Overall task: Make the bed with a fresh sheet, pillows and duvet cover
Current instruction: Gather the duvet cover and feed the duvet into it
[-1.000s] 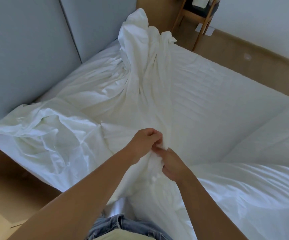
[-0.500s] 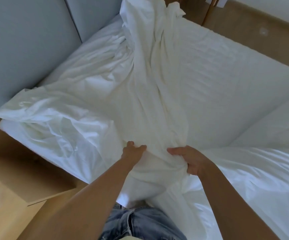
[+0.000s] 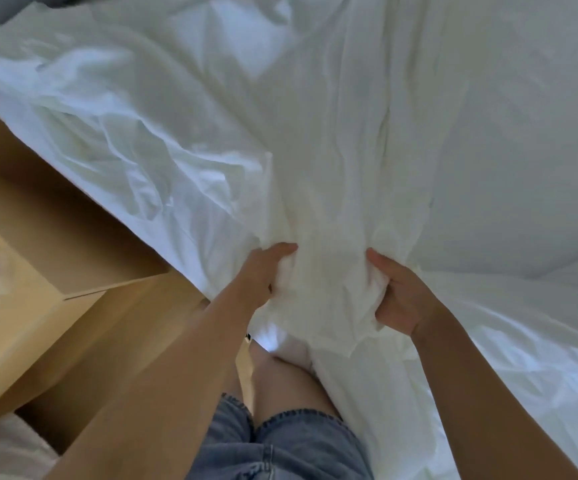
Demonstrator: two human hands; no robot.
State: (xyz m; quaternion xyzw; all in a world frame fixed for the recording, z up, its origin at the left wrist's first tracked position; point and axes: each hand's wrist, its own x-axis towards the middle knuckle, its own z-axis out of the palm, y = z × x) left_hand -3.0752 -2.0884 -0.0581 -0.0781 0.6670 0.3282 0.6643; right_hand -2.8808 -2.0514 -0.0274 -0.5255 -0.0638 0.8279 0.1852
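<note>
The sheet [image 3: 332, 168] is thin, soft white cloth, light enough to lift and shake with two hands. It is limp, so it will sag, bunch and slide wherever it is not held. I judge the best hold is along an edge or at a corner, hands set well apart, because a pull from the bunched middle only draws more folds together. It lies over the bed [image 3: 529, 140], gathered into a long ridge of creases running away from the person. A crumpled, puffed mass of it lies on the left, reaching the bed's near edge, and the part hanging at that edge falls against the person's leg. The left hand [image 3: 263, 271] grips a fistful of the gathered cloth, thumb on top. The right hand [image 3: 401, 296] grips another fistful just beside it, fingers curled into the folds, with a short span of sheet between the two. To the right the bed looks smoother and flatter. More white bedding [image 3: 522, 368] lies at lower right, and I cannot tell whether it is the same piece. A wooden bedside unit [image 3: 55, 289] stands left of the bed, and the person's denim shorts [image 3: 287, 445] show at the bottom.
</note>
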